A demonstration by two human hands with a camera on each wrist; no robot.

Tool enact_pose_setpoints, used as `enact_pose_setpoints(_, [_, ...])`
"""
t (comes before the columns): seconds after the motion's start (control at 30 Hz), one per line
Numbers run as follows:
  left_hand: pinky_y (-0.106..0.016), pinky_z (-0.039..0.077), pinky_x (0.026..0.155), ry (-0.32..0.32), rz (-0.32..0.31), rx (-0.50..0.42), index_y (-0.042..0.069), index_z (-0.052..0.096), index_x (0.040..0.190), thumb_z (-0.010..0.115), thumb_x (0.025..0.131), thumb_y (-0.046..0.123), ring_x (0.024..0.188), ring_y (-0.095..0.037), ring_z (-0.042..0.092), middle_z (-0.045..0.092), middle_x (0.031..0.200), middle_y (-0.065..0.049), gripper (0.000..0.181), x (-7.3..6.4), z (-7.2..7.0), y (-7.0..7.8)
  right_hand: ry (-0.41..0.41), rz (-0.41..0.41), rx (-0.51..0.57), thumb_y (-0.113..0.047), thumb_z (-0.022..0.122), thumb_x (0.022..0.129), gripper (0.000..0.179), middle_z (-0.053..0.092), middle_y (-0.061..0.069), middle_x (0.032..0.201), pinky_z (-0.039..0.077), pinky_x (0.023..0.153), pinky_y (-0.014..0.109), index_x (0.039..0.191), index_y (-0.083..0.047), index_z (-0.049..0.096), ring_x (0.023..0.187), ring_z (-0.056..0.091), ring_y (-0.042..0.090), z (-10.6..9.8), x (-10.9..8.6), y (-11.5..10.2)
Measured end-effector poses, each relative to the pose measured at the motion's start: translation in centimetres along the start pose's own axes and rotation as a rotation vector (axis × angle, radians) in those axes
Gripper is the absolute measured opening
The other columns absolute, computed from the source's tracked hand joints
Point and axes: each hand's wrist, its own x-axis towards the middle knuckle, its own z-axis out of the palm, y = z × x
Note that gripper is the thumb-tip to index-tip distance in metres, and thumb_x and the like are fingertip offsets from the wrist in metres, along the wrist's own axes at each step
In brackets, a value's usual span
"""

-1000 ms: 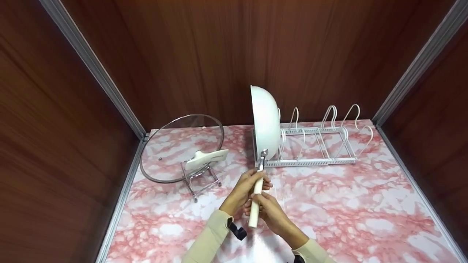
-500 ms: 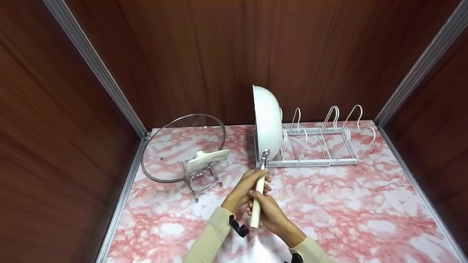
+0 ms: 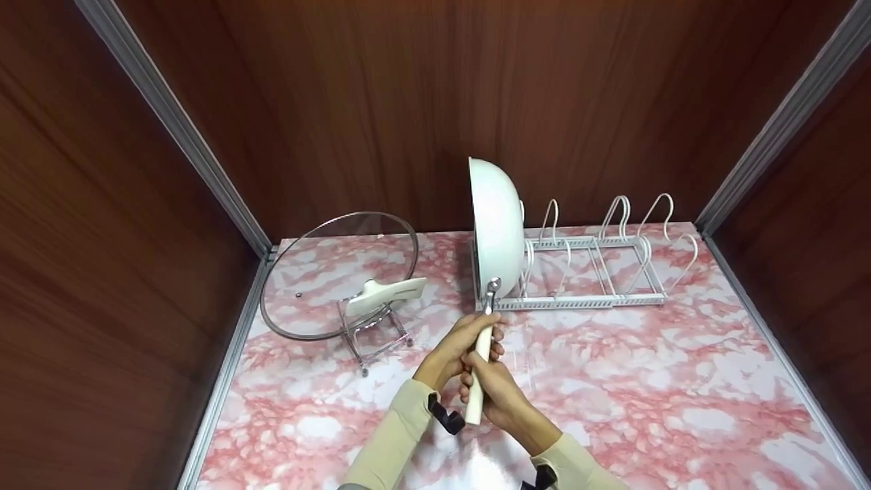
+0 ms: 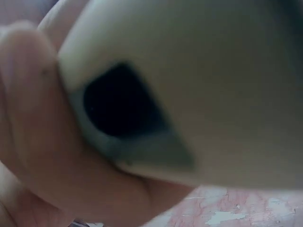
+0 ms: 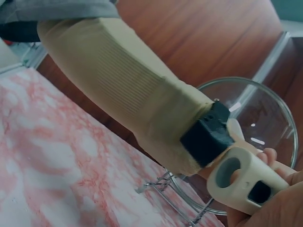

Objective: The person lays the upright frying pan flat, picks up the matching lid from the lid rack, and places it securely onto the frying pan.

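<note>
A deep white wok (image 3: 498, 224) stands on edge at the left end of a white wire pan rack (image 3: 578, 303), its opening turned left. Its pale handle (image 3: 475, 405) points toward me. My left hand (image 3: 454, 350) grips the handle near the metal joint, thumb along the top. Closer to the handle's end, my right hand (image 3: 500, 388) wraps round it. The handle's butt (image 4: 227, 104) fills much of the left wrist view, with fingers curled beside it. In the right wrist view, the hollow handle end (image 5: 244, 182) shows next to the right hand (image 5: 284, 208).
To the left, a large glass lid (image 3: 306, 337) with a white handle (image 3: 384, 296) leans upright on a small chrome stand (image 3: 374, 354). Several curved wire dividers (image 3: 616, 218) rise from the rack. Brown wood panels (image 3: 381, 122) enclose the marbled pink tabletop (image 3: 653, 395).
The wok has shifted very slightly to the right over the rack. Both hands keep their hold on its handle. The lid and its stand have not moved.
</note>
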Motion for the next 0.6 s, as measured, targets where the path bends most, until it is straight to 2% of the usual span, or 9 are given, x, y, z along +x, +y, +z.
enact_pose_setpoints(0.2, [-0.023,0.048,0.052,0.001,-0.033,-0.008,0.014,0.062,0.102,0.069,0.1,0.037,0.054,-0.008,0.056,0.054,0.068,0.007,0.024,0.11,0.16,0.26,0.088,-0.007,-0.026,-0.012,0.057,0.091,0.014,0.044,-0.007,0.062,0.039,0.047,0.02,0.081,-0.014,0.048,0.047,0.043,0.005,0.55,0.33,0.28])
enact_pose_setpoints(0.33, [-0.021,0.045,0.05,0.005,-0.04,0.009,0.017,0.055,0.091,0.067,0.102,0.036,0.051,-0.006,0.051,0.049,0.065,0.009,0.025,0.15,0.37,0.36,0.095,-0.014,-0.018,-0.012,0.055,0.093,0.017,0.043,-0.008,0.061,0.037,0.046,0.019,0.078,-0.015,0.048,0.046,0.041,0.004,0.68,0.29,0.41])
enact_pose_setpoints(0.6, [-0.02,0.043,0.046,0.005,-0.031,0.078,0.017,0.051,0.08,0.059,0.103,0.027,0.046,-0.005,0.051,0.049,0.061,0.008,0.025,0.5,0.71,0.51,0.103,-0.013,-0.007,-0.011,0.053,0.093,0.022,0.038,-0.01,0.054,0.033,0.042,0.019,0.073,-0.016,0.044,0.042,0.035,0.001,0.9,0.15,0.45])
